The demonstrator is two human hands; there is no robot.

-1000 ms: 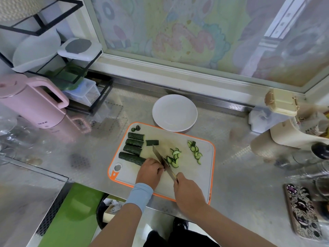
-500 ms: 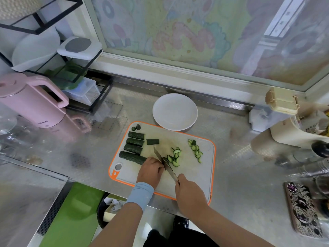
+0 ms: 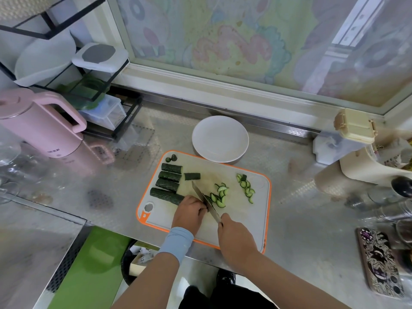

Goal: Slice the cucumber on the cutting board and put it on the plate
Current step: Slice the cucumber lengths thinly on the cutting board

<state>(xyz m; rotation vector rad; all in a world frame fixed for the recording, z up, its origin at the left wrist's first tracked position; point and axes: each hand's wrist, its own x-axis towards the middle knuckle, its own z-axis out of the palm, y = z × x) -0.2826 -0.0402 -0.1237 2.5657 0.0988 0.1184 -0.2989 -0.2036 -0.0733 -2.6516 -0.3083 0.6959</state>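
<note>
An orange-rimmed white cutting board (image 3: pixel 256 210) lies on the steel counter. Several dark green cucumber pieces (image 3: pixel 170 176) lie in a row on its left half, with a short piece (image 3: pixel 192 176) beside them. My left hand (image 3: pixel 188 212) grips the end of the nearest long cucumber piece (image 3: pixel 166 195). My right hand (image 3: pixel 236 239) holds the knife (image 3: pixel 204 198) by its handle, the blade standing right against my left fingers. Thin half-round slices (image 3: pixel 219 196) lie just right of the blade, and a second cluster of slices (image 3: pixel 246 188) lies further right. The white plate (image 3: pixel 220 138) sits behind the board.
A pink kettle (image 3: pixel 42 126) and a black wire rack (image 3: pixel 93 85) with containers stand at the left. A beige-lidded box (image 3: pixel 353 126) and glassware (image 3: pixel 388 206) crowd the right side. A patterned phone (image 3: pixel 380 262) lies near the front right edge.
The knife has kept working at the same spot against my left fingers; the slices beside the blade have shifted slightly. Both hands stay almost where they were.
</note>
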